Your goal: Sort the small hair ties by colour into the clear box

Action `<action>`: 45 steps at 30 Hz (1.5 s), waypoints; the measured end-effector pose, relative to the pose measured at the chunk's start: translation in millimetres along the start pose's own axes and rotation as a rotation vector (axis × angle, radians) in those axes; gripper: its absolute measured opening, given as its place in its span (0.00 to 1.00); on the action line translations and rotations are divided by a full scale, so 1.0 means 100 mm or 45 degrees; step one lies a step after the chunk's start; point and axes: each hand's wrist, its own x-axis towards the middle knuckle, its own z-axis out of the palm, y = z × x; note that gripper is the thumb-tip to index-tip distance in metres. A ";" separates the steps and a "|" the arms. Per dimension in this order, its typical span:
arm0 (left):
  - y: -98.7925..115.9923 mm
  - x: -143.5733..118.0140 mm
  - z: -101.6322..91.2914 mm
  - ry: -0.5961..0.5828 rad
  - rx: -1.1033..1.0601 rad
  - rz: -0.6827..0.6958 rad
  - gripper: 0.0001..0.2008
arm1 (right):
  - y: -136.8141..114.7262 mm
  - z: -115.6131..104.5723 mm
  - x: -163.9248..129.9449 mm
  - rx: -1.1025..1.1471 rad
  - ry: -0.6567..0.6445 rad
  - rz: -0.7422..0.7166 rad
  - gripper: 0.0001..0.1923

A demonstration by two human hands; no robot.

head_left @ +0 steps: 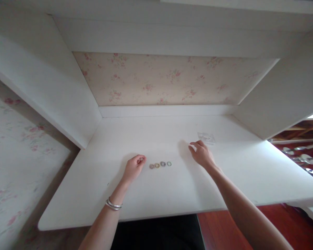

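I see the white desk top (156, 194) lying mostly bare, with wide free room along its front edge and across the back. Between my left hand (134, 168) and right hand (202, 154), a short row of four small coloured rings (160, 164) blocks the direct path. A small clear plastic bag (206, 138) lies just beyond the right hand. White side panels (54, 90) close both flanks.

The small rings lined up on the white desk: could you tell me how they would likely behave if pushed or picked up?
The four rings lie flat on the desk, so a push would probably slide rather than roll them. They look tiny and thin, likely light and fiddly to pinch. The left hand rests beside them, fingers curled.
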 end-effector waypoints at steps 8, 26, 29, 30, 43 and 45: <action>0.01 0.01 0.00 0.013 0.014 -0.006 0.16 | 0.59 -0.17 0.56 -0.261 0.006 0.506 0.34; 0.20 0.12 0.08 -0.054 0.104 0.257 0.12 | -0.35 -0.12 0.25 0.175 -0.079 0.005 0.23; 0.29 0.21 0.13 -0.081 0.121 0.318 0.22 | -0.76 -0.08 0.12 0.292 -0.092 -0.138 0.21; 0.31 0.24 0.15 -0.080 0.116 0.320 0.27 | -0.88 -0.07 0.09 0.319 -0.104 -0.178 0.21; 0.36 0.40 0.29 -0.069 -0.005 0.306 0.40 | -1.38 -0.04 -0.17 0.402 -0.118 -0.365 0.17; 0.36 0.38 0.31 -0.079 -0.077 0.304 0.39 | -1.36 -0.03 -0.19 0.477 -0.121 -0.353 0.16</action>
